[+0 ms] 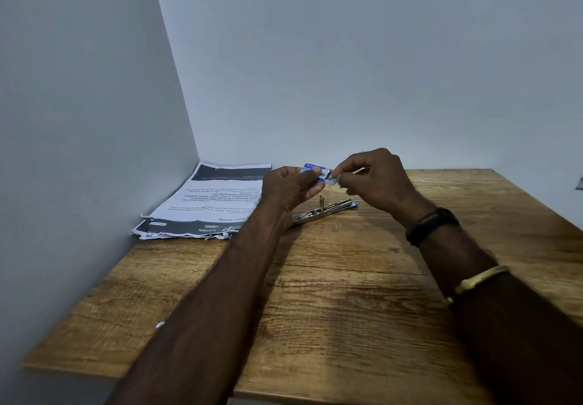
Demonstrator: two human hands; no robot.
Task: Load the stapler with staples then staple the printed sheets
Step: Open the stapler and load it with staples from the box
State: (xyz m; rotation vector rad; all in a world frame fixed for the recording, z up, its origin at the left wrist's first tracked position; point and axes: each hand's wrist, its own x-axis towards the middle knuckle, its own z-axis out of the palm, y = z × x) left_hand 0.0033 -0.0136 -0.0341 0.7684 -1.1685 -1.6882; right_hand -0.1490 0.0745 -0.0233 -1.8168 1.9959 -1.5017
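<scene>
My left hand (pixel 288 188) holds a small blue staple box (pixel 314 171) above the table. My right hand (pixel 375 180) pinches the box's open end, where a pale strip of staples (pixel 335 179) shows at my fingertips. Below the hands the metal stapler (pixel 321 212) lies swung open flat on the wooden table (pixel 331 294), its blue end pointing right. A stack of printed sheets (pixel 205 202) with dark header bands lies at the back left corner, partly hidden by my left forearm.
Grey walls close the table in at the left and the back. A tiny loose staple bit (pixel 335 228) lies just in front of the stapler. A small pale scrap (pixel 160 324) sits near the left front edge.
</scene>
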